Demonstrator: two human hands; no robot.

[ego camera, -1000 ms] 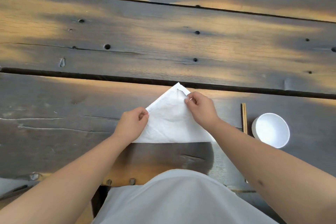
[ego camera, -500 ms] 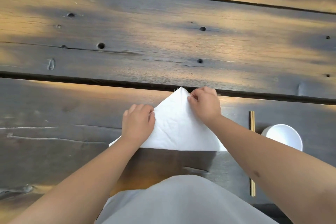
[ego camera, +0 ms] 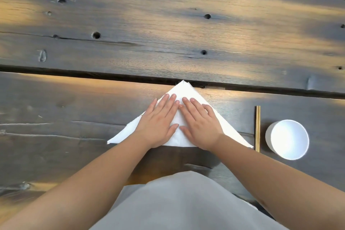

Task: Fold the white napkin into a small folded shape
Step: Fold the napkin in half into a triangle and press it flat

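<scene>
No label or writing can be read on anything here. The white napkin (ego camera: 183,90) lies on the bench (ego camera: 74,136) folded into a triangle, its point away from the person and its long edge nearest the body. The left hand (ego camera: 158,119) and the right hand (ego camera: 198,122) lie side by side on its middle, palms down, fingers straight and close together, pressing the cloth flat; neither grip is closed round anything. The fingertips of both nearly meet at the centre line, and the thumbs point toward each other lower down.

Beyond the fingertips, the napkin's point reaches the dark gap (ego camera: 93,74) between two planks. To the right of the right hand, past the napkin's right corner, a pair of chopsticks (ego camera: 257,129) lies lengthwise, just beside that corner; whether it touches it cannot be told. A white bowl (ego camera: 288,139) stands just beyond the chopsticks, apart from the cloth.

To the left of the left hand the plank is bare wood past the napkin's left corner. Behind the wrists, the bench edge meets the person's grey garment (ego camera: 186,201).
</scene>
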